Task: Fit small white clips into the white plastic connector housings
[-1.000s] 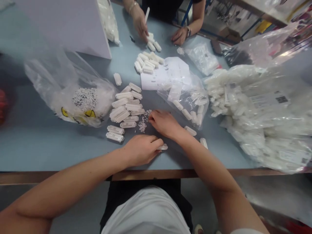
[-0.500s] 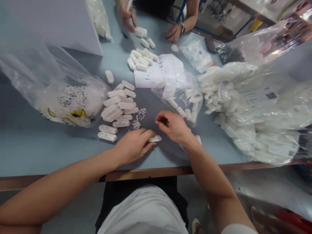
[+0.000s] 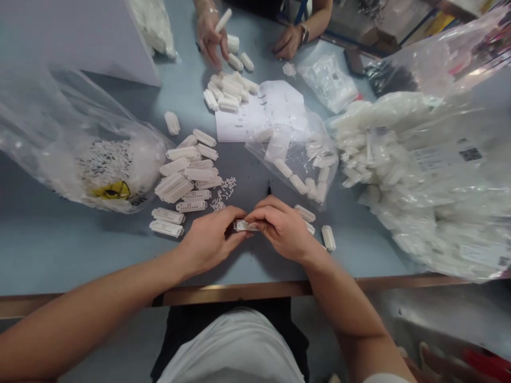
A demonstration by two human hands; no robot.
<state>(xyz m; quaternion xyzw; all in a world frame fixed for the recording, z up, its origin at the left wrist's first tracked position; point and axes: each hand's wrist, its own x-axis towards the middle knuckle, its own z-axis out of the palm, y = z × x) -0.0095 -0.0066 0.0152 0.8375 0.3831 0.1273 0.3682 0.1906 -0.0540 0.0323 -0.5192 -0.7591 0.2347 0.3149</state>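
Between my two hands is a small white plastic piece [image 3: 241, 225] with rows of slots. My left hand [image 3: 211, 236] grips its left end between thumb and fingers. The fingers of my right hand [image 3: 281, 226] are closed on its right end and hide part of it. Left of my hands lies a pile of similar white pieces [image 3: 186, 173], with two slotted ones [image 3: 166, 229] at its lower left. Tiny white pins [image 3: 227, 189] are scattered beside the pile. More white pieces [image 3: 328, 238] lie right of my right hand.
A clear bag of tiny parts [image 3: 107, 159] stands at left, a small bag of white pieces [image 3: 297, 154] ahead, large bags [image 3: 419, 175] at right. Printed paper [image 3: 275, 109] lies beyond. Across the table [image 3: 80, 255], another person's hand [image 3: 211, 37] holds a white object.
My right hand has come down and left onto the white piece and closed on its end. The other person's hand holding the white object has moved a little. The view has shifted slightly.
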